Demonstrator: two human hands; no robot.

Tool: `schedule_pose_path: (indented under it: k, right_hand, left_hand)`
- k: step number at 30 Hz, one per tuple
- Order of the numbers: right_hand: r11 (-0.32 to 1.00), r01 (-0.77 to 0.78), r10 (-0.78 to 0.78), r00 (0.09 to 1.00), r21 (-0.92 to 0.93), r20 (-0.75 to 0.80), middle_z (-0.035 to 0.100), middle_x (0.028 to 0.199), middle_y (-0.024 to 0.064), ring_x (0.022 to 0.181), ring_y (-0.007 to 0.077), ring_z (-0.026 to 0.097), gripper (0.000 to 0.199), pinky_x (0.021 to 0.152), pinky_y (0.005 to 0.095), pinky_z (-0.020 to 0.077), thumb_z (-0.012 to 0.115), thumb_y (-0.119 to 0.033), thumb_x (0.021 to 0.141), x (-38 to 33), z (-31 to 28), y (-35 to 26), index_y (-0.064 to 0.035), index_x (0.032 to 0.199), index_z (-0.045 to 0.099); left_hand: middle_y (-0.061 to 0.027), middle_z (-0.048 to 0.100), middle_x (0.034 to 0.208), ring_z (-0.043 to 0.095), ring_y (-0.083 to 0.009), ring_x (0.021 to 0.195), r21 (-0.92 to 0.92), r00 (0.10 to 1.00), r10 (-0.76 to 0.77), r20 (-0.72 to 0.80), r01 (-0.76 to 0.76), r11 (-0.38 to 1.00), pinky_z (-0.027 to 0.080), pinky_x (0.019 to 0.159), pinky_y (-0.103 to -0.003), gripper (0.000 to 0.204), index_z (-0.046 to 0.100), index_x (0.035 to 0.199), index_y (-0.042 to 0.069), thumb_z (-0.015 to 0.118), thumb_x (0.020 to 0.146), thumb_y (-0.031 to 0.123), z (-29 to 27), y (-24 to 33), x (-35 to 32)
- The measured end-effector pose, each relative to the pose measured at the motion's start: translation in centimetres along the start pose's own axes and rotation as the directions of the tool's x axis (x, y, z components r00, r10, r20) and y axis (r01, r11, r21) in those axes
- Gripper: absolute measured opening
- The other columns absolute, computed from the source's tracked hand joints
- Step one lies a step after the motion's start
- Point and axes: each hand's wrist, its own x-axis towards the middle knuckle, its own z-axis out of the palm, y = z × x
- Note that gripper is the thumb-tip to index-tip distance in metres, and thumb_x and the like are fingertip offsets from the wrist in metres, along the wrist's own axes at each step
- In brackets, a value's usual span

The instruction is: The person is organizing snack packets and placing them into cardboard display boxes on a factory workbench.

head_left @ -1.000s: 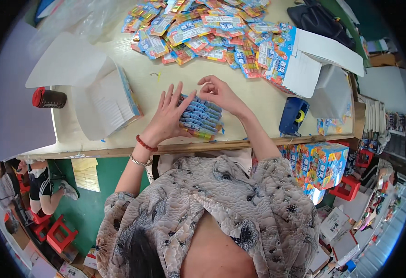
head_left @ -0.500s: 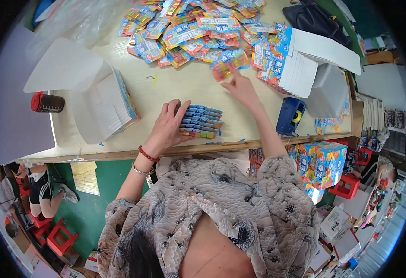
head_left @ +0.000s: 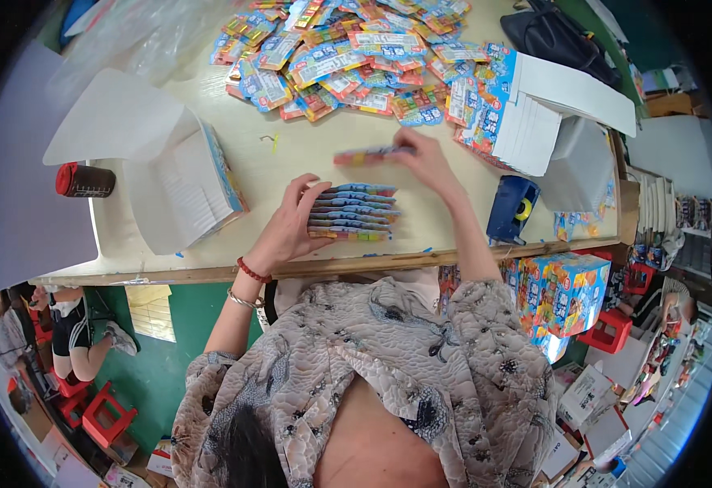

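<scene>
On the table near its front edge, my left hand [head_left: 289,220] is closed round the left end of a row of flat blister packs [head_left: 354,213], blue-edged and standing on edge against each other. My right hand [head_left: 427,167] grips a single blister pack [head_left: 368,155] by its right end, just beyond the row and apart from it; motion blurs this pack. Farther off lies a big loose pile of the same colourful packs [head_left: 336,65], with blue, red and yellow parts.
An open display box [head_left: 179,191] stands at left beside a dark red-lidded cup [head_left: 85,180]. To the right are another open box [head_left: 527,130], a blue tape dispenser [head_left: 512,207] and a clear plastic bin [head_left: 577,167]. Filled boxes [head_left: 563,289] stand below the table edge; a black bag [head_left: 557,37] lies behind.
My right hand has drawn the single pack from beside the pile toward me and turned it nearly edge-on. My left hand stays at the row.
</scene>
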Motion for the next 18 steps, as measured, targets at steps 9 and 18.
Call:
schedule_pose_path:
  k: [9,18]
  right_hand:
    - [0.928,-0.099,0.045,0.987,-0.359,-0.156,0.062,0.113,0.0127,0.104,0.0252,0.058,0.043,0.084,0.0369,0.0469,0.066,-0.022,0.083,1.5,-3.2,1.7,-0.0065,0.122,0.055]
    - [0.516,-0.223,0.079,0.974,-0.827,-0.213,0.059,0.11,0.0124,0.111,0.0276,0.054,0.042,0.095,0.0524,0.0406,0.061,-0.016,0.082,3.9,-5.5,7.4,-0.0099,0.123,0.052]
  left_hand:
    - [-0.017,0.039,0.129,0.048,-0.034,0.117,-0.117,0.996,0.035,0.081,-0.026,0.993,0.045,0.099,-0.038,0.091,0.034,0.135,0.009,0.086,0.061,0.012,0.2,-1.0,0.7]
    - [-0.0165,0.039,0.127,0.05,-0.033,0.113,-0.081,0.992,0.048,0.113,-0.039,0.996,0.046,0.096,-0.037,0.086,0.035,0.133,0.007,0.083,0.062,0.009,-0.1,-0.5,1.0]
